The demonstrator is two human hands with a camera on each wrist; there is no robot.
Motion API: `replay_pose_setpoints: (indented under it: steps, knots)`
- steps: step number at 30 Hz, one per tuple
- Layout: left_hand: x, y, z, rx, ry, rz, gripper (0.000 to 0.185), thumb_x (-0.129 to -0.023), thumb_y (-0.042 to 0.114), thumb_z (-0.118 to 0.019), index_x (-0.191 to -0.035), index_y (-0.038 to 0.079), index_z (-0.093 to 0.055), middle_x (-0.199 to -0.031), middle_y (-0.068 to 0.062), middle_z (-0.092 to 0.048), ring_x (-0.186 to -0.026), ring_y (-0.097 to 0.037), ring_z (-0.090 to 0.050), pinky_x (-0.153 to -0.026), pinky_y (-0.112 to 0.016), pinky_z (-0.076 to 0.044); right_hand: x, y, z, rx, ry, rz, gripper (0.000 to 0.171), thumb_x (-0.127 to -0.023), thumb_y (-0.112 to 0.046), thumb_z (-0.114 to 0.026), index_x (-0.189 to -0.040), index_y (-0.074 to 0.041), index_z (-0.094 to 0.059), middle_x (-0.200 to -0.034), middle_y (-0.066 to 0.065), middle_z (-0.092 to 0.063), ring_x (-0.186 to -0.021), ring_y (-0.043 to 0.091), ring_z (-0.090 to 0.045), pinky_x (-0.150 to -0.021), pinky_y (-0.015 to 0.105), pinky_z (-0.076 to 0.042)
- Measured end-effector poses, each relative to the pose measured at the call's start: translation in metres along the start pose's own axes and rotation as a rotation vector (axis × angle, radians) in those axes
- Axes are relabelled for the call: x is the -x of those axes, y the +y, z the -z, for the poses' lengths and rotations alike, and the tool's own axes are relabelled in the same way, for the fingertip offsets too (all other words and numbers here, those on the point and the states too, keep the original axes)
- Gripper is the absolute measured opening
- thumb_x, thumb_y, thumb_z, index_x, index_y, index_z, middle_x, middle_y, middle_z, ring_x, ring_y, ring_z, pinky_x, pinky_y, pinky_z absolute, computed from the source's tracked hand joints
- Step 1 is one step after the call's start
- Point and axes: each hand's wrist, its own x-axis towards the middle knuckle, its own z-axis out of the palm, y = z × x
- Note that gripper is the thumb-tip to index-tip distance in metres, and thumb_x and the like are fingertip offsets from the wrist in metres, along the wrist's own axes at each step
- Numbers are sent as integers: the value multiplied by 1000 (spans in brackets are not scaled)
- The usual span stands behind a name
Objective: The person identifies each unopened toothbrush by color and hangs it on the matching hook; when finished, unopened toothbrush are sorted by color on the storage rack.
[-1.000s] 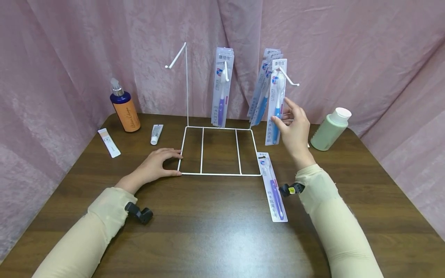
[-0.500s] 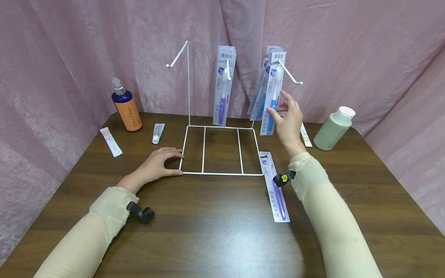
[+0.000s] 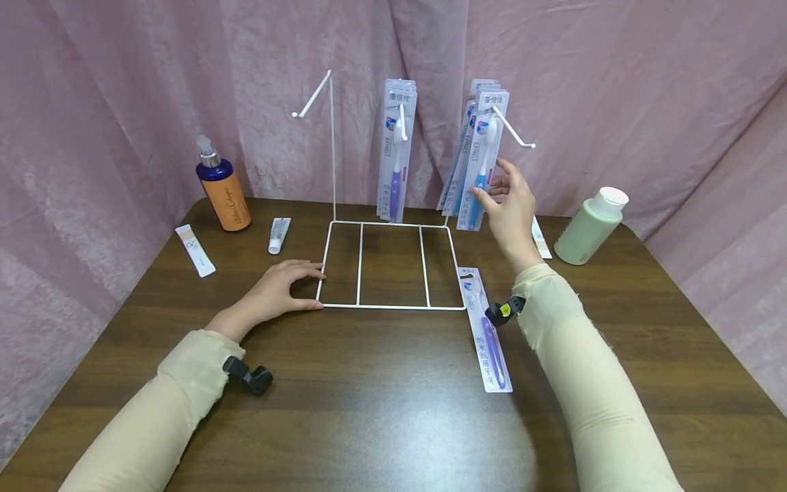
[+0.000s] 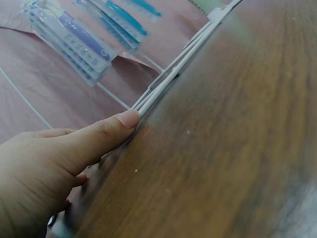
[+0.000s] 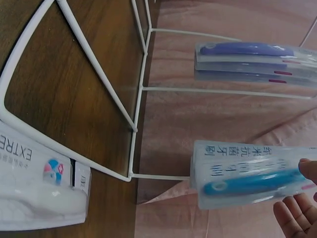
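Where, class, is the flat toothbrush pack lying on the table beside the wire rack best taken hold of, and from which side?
Probably by its long edges near the middle, coming from above. The purple toothbrush pack lies flat on the table, lengthwise toward the person, thin and card-like. Its left edge sits close to the wire rack, so the right hand has the freer side.

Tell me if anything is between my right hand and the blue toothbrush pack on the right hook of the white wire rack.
Nothing visible is. The right hand already touches the front blue toothbrush pack, which hangs on the right hook of the white wire rack ahead of the other blue packs.
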Motion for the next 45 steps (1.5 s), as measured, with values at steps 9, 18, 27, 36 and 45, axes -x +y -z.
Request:
replay_pose_setpoints:
  steps: [9,18,27,36,45]
  knots:
    - [2,0,-2,13,-3,14,57,-76,38,-80,-124,13,-63,-144,-8,-52,-137,-36,-39,-112,-60,-24,-2,1,12,25,-11,30,57,-85,-13,-74,-135,-3,-51,-109,20,-67,-94,31,-67,-84,40,-53]
    - [3,0,-1,16,9,14,57,-75,38,-81,-123,13,-64,-143,-9,-53,-136,-37,-40,-111,-62,-25,7,-8,37,127,-51,42,58,-86,-21,-73,-138,-10,-50,-113,19,-66,-100,32,-66,-88,45,-49]
    - [1,-1,-1,7,6,0,56,-76,38,-80,-123,13,-64,-143,-9,-52,-136,-37,-40,-111,-62,-24,26,-19,68,180,-112,48,59,-86,-25,-73,-138,-11,-50,-114,17,-66,-101,30,-65,-76,21,-45]
    - [1,-1,0,2,1,-1,57,-75,39,-80,-124,14,-63,-143,-9,-52,-136,-37,-40,-111,-62,-24,45,-27,91,190,-152,63,58,-85,-23,-74,-137,-11,-51,-113,15,-65,-89,0,-59,-73,7,-41]
    - [1,1,2,12,-16,15,56,-78,40,-78,-124,13,-63,-144,-11,-51,-137,-38,-39,-112,-62,-23,73,-26,100,194,-202,113,54,-83,-18,-75,-132,-6,-55,-106,16,-64,-81,-10,-49,-68,5,-41]
